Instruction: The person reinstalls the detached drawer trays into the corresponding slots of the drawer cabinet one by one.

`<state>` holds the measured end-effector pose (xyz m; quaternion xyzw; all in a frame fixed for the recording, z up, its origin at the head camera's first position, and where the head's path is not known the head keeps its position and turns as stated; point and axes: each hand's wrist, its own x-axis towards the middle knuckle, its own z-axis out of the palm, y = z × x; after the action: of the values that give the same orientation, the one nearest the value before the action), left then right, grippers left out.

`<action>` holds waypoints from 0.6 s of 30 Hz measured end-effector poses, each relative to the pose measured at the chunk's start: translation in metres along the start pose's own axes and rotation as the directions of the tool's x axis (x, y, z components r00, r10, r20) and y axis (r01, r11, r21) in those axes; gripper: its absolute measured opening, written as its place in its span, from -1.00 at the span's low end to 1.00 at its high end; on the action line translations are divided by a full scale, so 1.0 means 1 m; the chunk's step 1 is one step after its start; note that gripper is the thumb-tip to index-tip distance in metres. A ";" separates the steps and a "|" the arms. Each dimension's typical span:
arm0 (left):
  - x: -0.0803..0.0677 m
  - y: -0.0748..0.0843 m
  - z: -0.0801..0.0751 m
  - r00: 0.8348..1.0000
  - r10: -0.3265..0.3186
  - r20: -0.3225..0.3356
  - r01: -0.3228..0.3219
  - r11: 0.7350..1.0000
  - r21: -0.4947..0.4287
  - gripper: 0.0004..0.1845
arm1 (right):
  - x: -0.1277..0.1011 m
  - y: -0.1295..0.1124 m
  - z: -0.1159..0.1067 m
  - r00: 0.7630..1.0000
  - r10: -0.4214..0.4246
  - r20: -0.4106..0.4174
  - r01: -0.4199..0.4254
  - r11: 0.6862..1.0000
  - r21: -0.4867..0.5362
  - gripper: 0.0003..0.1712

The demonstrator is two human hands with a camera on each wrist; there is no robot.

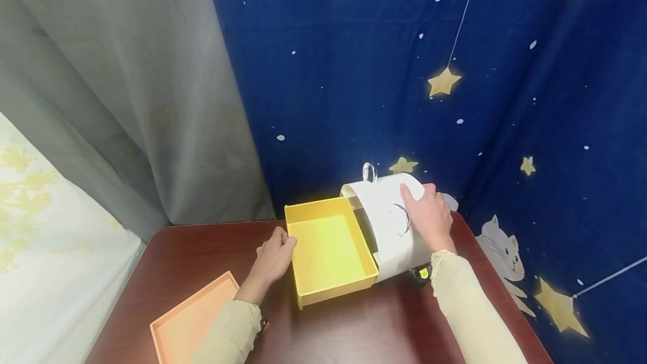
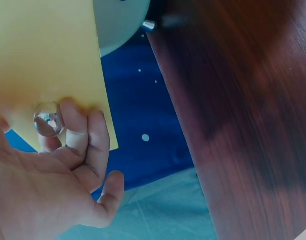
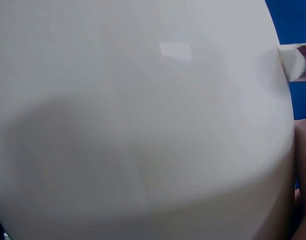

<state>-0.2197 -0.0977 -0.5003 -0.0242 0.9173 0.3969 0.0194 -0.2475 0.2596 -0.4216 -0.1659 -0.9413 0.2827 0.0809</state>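
Your left hand pinches the clear knob on the yellow drawer, pulled out at 9 o'clock of the white cabinet; your right hand lies open-fingered on the cabinet, on the brown table

Left hand fingers curled in a pinch; right hand lies flat, fingers straight.

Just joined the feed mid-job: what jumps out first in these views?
The yellow drawer stands pulled out of the white cabinet at the middle of the dark wooden table. The left hand grips the drawer's clear knob, and the right hand rests flat on the cabinet's top. An orange tray lies at the table's near left corner.
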 end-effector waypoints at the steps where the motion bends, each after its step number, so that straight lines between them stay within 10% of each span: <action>1: 0.000 0.000 0.000 1.000 0.003 -0.006 -0.003 1.000 0.001 -0.77 | 0.000 0.000 0.000 1.000 0.001 0.000 -0.001 1.000 0.000 0.18; 18: 0.000 0.000 0.003 0.999 -0.001 -0.054 0.002 1.000 0.015 -0.77 | 0.000 0.000 0.001 1.000 -0.008 -0.013 0.008 1.000 -0.001 0.15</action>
<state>-0.2192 -0.0952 -0.5019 -0.0354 0.9205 0.3892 -0.0047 -0.2475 0.2590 -0.4219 -0.1638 -0.9415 0.2809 0.0880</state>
